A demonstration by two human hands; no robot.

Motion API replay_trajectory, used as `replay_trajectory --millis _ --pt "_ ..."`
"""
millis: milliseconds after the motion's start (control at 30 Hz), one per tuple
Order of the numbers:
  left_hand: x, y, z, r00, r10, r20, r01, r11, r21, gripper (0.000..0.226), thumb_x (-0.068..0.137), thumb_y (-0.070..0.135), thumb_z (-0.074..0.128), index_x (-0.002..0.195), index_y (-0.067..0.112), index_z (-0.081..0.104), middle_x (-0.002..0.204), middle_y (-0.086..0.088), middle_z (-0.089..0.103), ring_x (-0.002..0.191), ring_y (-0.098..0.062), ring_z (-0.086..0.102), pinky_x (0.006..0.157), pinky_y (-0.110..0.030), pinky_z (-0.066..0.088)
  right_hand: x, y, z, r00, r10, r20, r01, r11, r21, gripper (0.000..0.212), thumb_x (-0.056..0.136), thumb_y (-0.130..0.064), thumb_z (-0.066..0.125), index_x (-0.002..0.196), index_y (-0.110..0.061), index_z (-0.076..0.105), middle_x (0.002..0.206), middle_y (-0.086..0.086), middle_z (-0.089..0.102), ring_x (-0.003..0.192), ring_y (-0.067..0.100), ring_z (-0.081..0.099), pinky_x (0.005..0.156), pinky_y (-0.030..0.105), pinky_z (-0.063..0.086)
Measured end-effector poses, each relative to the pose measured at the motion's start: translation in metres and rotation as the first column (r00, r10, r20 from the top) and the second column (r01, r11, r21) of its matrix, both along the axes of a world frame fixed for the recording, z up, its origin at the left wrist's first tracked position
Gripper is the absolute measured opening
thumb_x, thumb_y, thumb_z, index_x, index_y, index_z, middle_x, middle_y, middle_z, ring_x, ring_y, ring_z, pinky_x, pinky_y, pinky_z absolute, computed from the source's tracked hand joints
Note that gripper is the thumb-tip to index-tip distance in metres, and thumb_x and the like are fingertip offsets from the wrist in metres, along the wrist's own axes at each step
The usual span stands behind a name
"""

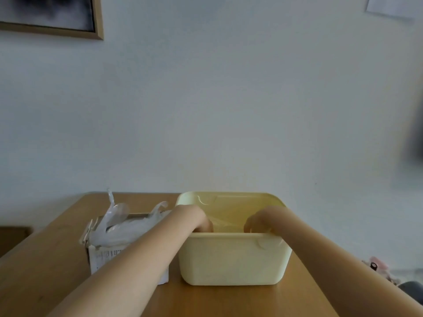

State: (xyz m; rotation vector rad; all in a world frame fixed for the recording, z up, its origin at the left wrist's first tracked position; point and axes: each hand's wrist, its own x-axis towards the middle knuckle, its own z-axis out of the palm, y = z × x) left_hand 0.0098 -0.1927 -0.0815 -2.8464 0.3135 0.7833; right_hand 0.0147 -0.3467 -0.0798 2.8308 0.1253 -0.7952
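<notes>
A pale yellow plastic bin [231, 259] stands on the wooden table [229, 300], right of centre. Both my arms reach over its near rim. My left hand [202, 223] dips into the bin at its left side, and the rim hides its fingers. My right hand [257, 221] is inside at the right, with its fingers bent down just behind the near rim. A thin, clear film seems to lie inside the bin [223, 221] between the hands. Whether either hand holds it is hidden.
A white cardboard box [103, 257] with crumpled clear plastic bags [119, 225] sticking out stands just left of the bin, under my left forearm. The table's far edge meets a plain wall. A framed picture [50, 17] hangs top left. A pinkish object [377, 266] lies beyond the table's right edge.
</notes>
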Motion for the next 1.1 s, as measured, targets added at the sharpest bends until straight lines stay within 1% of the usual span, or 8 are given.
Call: replay_trajectory --millis 133,267,333,533,667,800,967,1100 --pt "-0.002 0.015 0.011 0.999 0.026 -0.020 -0.032 0.910 -0.414 0.042 0.096 0.024 0.049 0.136 0.010 0.044 0.135 -0.008 0.050 0.120 -0.025 0.054 0.094 -0.028 0.045 -0.006 0.011 0.027 0.994 -0.017 0.105 -0.008 0.971 0.238 0.033 0.091 -0.025 0.059 0.115 -0.002 0.060 0.111 0.011 0.061 0.092 0.026 0.066 0.081 0.033 0.057" --pt "-0.021 0.057 0.045 0.987 0.151 -0.050 -0.107 0.403 -0.909 0.021 0.094 0.012 0.054 0.115 0.007 0.057 0.102 -0.008 0.065 0.088 -0.017 0.066 0.076 -0.018 0.054 -0.019 0.049 0.066 0.929 0.070 0.364 -0.227 0.883 0.410 0.031 0.093 -0.017 0.053 0.064 -0.010 0.060 0.079 0.011 0.068 0.061 0.016 0.066 0.059 0.015 0.051" --pt "-0.030 0.085 0.054 0.965 0.260 0.040 -0.052 0.337 -0.940 0.011 0.094 0.007 0.053 0.102 0.010 0.060 0.092 -0.006 0.067 0.078 -0.013 0.066 0.068 -0.017 0.055 -0.029 0.078 0.076 0.876 0.120 0.467 -0.370 0.788 0.492 0.027 0.090 -0.015 0.055 0.065 -0.011 0.062 0.079 0.010 0.070 0.059 0.012 0.065 0.062 0.015 0.051" --pt "-0.061 0.154 0.053 0.818 0.443 0.367 0.020 0.615 -0.788 0.016 0.089 0.008 0.057 0.082 0.019 0.065 0.093 -0.002 0.067 0.079 -0.011 0.058 0.075 -0.023 0.044 -0.058 0.151 0.074 0.854 0.288 0.433 -0.509 0.631 0.585 0.017 0.087 -0.014 0.063 0.101 -0.006 0.070 0.099 0.009 0.069 0.062 0.012 0.062 0.067 0.018 0.051" --pt "-0.074 0.180 0.045 0.771 0.532 0.349 -0.212 0.732 -0.648 0.023 0.081 0.036 0.068 0.082 0.014 0.069 0.086 -0.002 0.065 0.076 -0.016 0.055 0.064 -0.024 0.044 -0.064 0.186 0.061 0.879 0.267 0.395 -0.468 0.642 0.607 0.026 0.092 -0.013 0.055 0.104 0.007 0.067 0.101 0.018 0.070 0.081 0.021 0.067 0.086 0.030 0.054" --pt "-0.077 0.183 0.033 0.805 0.491 0.332 -0.226 0.773 -0.593 0.022 0.081 0.027 0.070 0.061 0.022 0.061 0.066 0.004 0.055 0.062 -0.010 0.047 0.055 -0.022 0.037 -0.065 0.195 0.047 0.867 0.334 0.369 -0.491 0.692 0.529 0.025 0.094 -0.011 0.051 0.107 0.002 0.068 0.105 0.013 0.071 0.085 0.018 0.068 0.088 0.025 0.052" --pt "-0.076 0.175 0.029 0.814 0.410 0.411 -0.206 0.866 -0.456 0.014 0.081 0.026 0.069 0.079 0.013 0.065 0.085 -0.005 0.062 0.078 -0.016 0.052 0.066 -0.024 0.037 -0.065 0.184 0.043 0.885 0.331 0.327 -0.465 0.661 0.589 0.028 0.092 -0.001 0.045 0.114 -0.002 0.062 0.097 0.010 0.066 0.070 0.015 0.060 0.069 0.017 0.050" --pt "-0.077 0.165 0.033 0.779 0.409 0.474 -0.193 0.877 -0.440 0.021 0.083 0.018 0.063 0.062 0.017 0.058 0.066 0.002 0.058 0.071 -0.018 0.054 0.062 -0.024 0.040 -0.068 0.182 0.041 0.855 0.423 0.301 -0.519 0.703 0.486 0.032 0.095 -0.026 0.050 0.120 -0.009 0.060 0.119 0.009 0.062 0.063 0.010 0.057 0.077 0.022 0.044"
